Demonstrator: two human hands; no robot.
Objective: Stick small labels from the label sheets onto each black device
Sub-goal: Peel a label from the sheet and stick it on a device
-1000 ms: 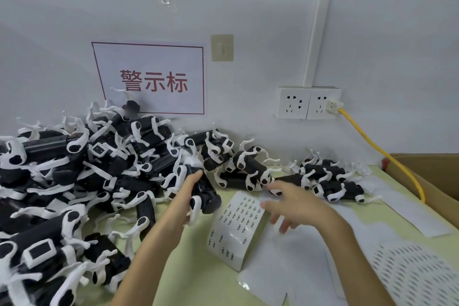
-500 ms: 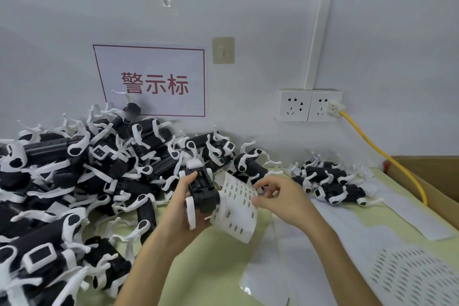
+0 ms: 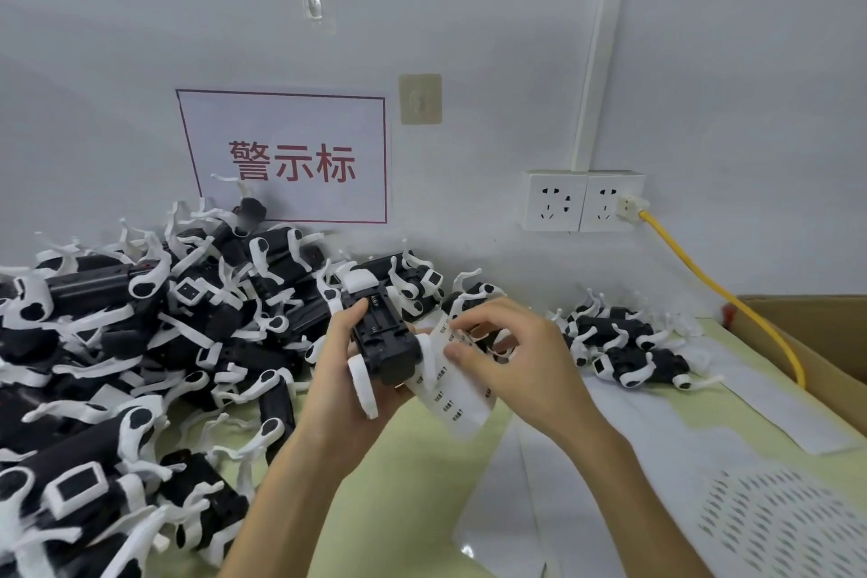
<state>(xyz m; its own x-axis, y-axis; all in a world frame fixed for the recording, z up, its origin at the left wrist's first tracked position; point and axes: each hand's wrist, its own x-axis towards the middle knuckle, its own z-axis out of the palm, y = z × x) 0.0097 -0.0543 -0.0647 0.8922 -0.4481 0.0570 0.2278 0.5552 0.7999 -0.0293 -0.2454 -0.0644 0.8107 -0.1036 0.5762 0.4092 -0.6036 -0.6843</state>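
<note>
While the thumb and forefinger tips (image 3: 456, 352) of the right hand (image 3: 520, 361) are pinched narrowly on the upper edge of a curled white paper label sheet (image 3: 462, 408) printed with rows of small dark labels, it is too small to tell whether a label is already lifted between them. The sheet hangs in the air just right of a black plastic device (image 3: 384, 338) with white clip arms, touching it or very nearly. The left hand (image 3: 335, 375) grips that device from below and from its left side, with the thumb curled over the top edge and the fingers wrapped underneath.

The device's long axis runs away from the person toward the wall, and its dark recessed face is turned up. A label therefore has only a short way to go leftward from the sheet to that face. The right hand is the nearer one and, by my judgement, should carry it while the left steadies the device.

One device and one label sheet are in hand. A large heap of like devices (image 3: 140, 343) covers the left of the pale green table (image 3: 413, 507), too tangled to count. A small cluster (image 3: 628, 352) of perhaps four or five lies to the right. At least three flat white backing sheets (image 3: 610, 483) lie on the table, plus one patterned sheet (image 3: 779, 526) with rows of small marks. One brown cardboard box (image 3: 825, 343) stands at the right edge.
</note>
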